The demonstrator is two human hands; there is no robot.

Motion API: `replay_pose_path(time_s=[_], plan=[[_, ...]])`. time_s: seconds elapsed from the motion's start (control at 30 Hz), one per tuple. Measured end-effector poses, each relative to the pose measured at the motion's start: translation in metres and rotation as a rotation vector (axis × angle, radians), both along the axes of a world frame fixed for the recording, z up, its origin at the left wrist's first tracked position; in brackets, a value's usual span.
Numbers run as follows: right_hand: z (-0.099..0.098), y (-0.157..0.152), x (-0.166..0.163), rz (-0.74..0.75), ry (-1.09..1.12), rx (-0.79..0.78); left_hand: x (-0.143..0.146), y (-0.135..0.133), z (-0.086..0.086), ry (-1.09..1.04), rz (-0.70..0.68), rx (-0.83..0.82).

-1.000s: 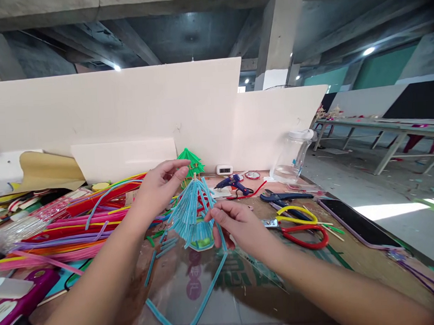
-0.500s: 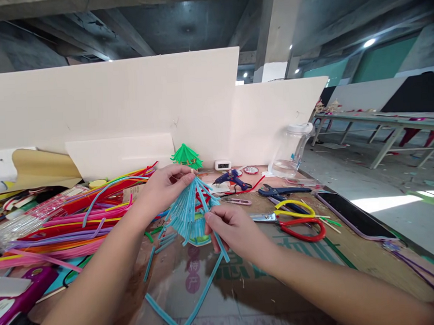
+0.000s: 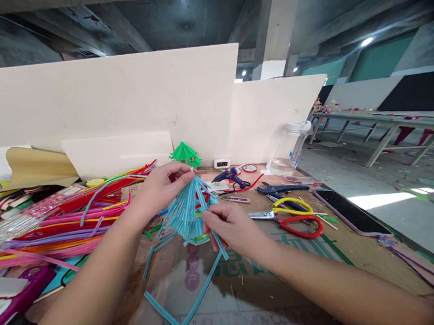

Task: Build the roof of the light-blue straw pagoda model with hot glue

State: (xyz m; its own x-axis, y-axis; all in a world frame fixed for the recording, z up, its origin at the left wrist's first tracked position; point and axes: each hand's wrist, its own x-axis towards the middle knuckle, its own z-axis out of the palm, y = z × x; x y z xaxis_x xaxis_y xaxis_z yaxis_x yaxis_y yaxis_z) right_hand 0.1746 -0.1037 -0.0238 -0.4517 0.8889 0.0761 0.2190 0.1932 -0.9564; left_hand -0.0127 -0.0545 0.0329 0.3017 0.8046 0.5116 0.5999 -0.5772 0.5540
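A cone-shaped roof of light blue pipe cleaners is held up over the work surface. My left hand is closed in a pinch at its tip, thumb and fingers together. On the roof's right side my right hand is closed on a blue pipe cleaner, whose lower end sticks out below the fingers. Part of the roof is hidden behind my right fingers. Loose blue pipe cleaners lie below on the surface, and short cut blue pieces lie to the left.
Bundles of coloured pipe cleaners fill the left side. Scissors, pliers, a glue gun and a phone lie on the right. At the back stand a green pipe-cleaner roof, a small clock and a clear jug.
The view has shifted very slightly. Both hands keep the same hold on the blue roof and the pipe cleaner, with hardly any visible movement.
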Motion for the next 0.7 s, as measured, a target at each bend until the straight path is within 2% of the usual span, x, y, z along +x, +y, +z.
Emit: replay_pose_path(time_s=[0.2, 0.37, 0.47, 0.63, 0.7], plan=[[0.002, -0.001, 0.0, 0.006, 0.019, 0.001, 0.0, 0.001, 0.0, 0.012, -0.002, 0.012], [0.005, -0.002, 0.0, -0.02, -0.022, 0.073, 0.0, 0.0, 0.001, 0.029, 0.011, 0.017], [0.003, -0.003, -0.001, -0.03, -0.068, 0.166, 0.001, 0.0, 0.002, 0.024, 0.012, 0.013], [-0.006, -0.002, -0.003, -0.063, -0.231, 0.412, 0.0, -0.001, 0.002, 0.021, 0.006, 0.005], [-0.009, 0.0, -0.003, -0.07, -0.261, 0.439, 0.0, -0.001, 0.001, 0.023, 0.004, 0.006]])
